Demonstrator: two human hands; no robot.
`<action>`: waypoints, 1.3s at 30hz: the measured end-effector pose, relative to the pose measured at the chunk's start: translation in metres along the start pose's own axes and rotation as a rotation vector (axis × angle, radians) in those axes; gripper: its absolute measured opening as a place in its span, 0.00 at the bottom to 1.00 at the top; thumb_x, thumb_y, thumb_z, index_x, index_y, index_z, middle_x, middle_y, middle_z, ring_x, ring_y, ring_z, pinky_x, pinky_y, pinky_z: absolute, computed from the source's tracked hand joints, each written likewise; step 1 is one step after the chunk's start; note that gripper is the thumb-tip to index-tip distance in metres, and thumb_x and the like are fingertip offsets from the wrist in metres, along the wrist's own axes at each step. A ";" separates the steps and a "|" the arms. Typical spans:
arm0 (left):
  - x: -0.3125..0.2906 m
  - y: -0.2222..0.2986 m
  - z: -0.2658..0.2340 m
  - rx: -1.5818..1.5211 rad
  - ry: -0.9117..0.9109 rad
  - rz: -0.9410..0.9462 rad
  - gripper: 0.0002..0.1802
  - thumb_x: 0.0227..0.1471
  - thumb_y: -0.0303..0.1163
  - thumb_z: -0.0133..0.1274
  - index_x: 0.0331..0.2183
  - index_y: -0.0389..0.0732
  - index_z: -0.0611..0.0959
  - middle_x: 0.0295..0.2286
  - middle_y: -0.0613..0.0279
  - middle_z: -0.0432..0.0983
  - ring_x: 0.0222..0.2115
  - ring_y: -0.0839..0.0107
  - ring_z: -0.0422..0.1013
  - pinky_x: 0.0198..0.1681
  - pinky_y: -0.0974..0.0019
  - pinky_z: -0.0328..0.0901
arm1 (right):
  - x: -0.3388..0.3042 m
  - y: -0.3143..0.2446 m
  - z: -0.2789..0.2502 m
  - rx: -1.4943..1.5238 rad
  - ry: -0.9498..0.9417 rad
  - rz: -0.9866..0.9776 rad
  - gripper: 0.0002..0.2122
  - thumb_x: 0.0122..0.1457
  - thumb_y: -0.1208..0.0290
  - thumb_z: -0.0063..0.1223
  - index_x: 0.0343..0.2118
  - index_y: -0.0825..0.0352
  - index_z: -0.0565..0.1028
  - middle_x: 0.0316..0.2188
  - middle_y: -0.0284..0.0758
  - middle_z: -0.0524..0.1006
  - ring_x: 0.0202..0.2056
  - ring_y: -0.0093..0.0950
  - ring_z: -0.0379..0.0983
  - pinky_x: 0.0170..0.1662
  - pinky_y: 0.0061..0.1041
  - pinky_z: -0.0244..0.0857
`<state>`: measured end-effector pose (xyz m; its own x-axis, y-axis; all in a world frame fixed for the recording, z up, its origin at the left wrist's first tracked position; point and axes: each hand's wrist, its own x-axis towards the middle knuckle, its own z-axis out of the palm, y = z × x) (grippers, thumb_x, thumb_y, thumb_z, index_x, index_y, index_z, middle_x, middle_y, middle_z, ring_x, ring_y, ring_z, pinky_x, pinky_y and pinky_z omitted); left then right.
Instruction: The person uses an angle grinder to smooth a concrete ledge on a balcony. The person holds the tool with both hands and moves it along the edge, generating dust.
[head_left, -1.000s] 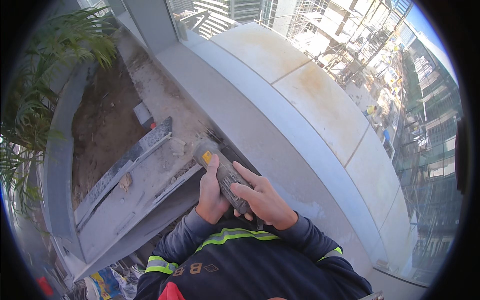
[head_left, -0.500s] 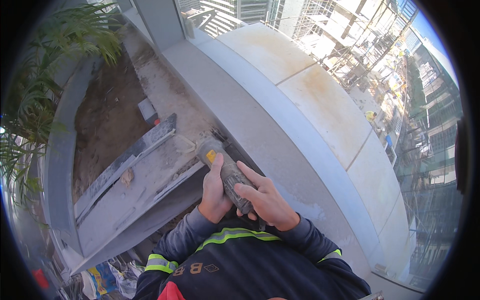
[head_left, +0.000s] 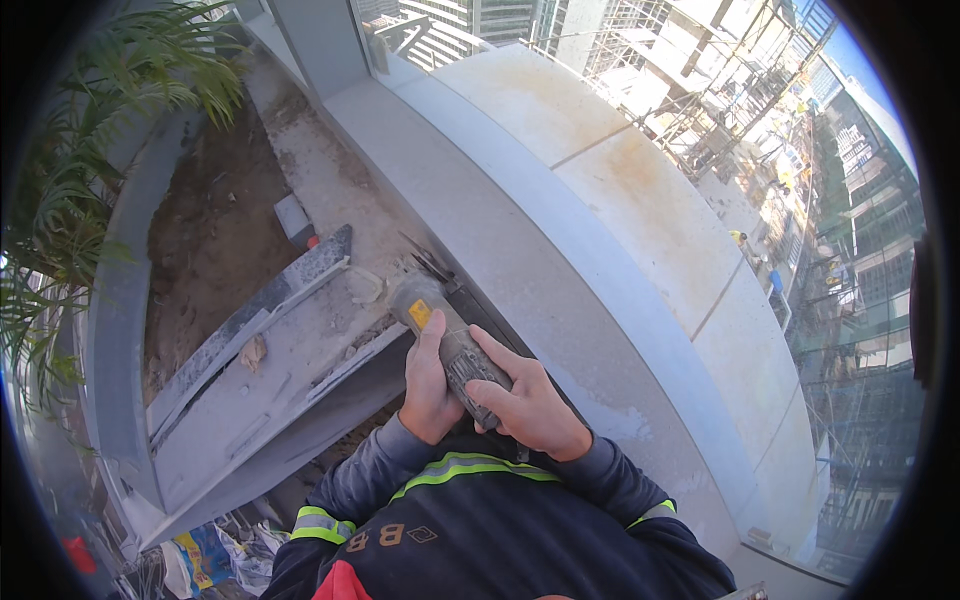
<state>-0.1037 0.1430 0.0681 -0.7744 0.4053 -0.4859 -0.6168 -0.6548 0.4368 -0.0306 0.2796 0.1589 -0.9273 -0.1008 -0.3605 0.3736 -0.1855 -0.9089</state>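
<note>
2-handed grip: left hand (head_left: 428,388) and right hand (head_left: 537,405) clasp power tool (head_left: 462,358) near rubble (head_left: 367,287) and ledge (head_left: 480,220).

Large tan lettering (head_left: 388,537) stands across the chest of the dark navy work jacket with yellow-green and silver reflective bands (head_left: 560,525); a small tan outlined diamond emblem (head_left: 423,535) is printed just beside it, on its right in the view. On the grey, dust-coated cylindrical power tool (head_left: 460,350) sits a small yellow label (head_left: 419,311), its marks too small to read. The crumpled blue, yellow and white plastic bag (head_left: 203,562) at the lower left bears coloured printing, too blurred and folded to make out.
</note>
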 end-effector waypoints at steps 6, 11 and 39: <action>-0.002 0.002 0.004 0.019 -0.013 0.029 0.24 0.69 0.55 0.49 0.43 0.41 0.78 0.32 0.58 0.80 0.31 0.63 0.81 0.36 0.56 0.78 | -0.002 -0.006 0.002 -0.025 0.010 -0.006 0.37 0.63 0.72 0.55 0.72 0.78 0.53 0.33 0.35 0.78 0.28 0.19 0.74 0.32 0.21 0.71; 0.001 -0.001 -0.002 0.013 -0.003 0.022 0.24 0.69 0.55 0.49 0.42 0.41 0.78 0.31 0.58 0.80 0.30 0.64 0.80 0.36 0.57 0.78 | -0.001 -0.004 0.002 -0.024 0.012 0.002 0.37 0.63 0.72 0.55 0.72 0.78 0.53 0.33 0.35 0.78 0.28 0.19 0.74 0.32 0.21 0.72; 0.000 -0.004 0.002 0.005 0.004 0.017 0.23 0.68 0.54 0.50 0.43 0.42 0.77 0.31 0.60 0.80 0.29 0.64 0.80 0.34 0.57 0.78 | -0.001 -0.001 -0.002 -0.054 0.027 0.026 0.38 0.62 0.70 0.56 0.72 0.79 0.54 0.35 0.39 0.79 0.26 0.21 0.76 0.31 0.22 0.73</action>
<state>-0.1014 0.1475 0.0679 -0.7841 0.3914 -0.4817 -0.6044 -0.6581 0.4489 -0.0302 0.2820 0.1600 -0.9178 -0.0789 -0.3891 0.3965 -0.1299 -0.9088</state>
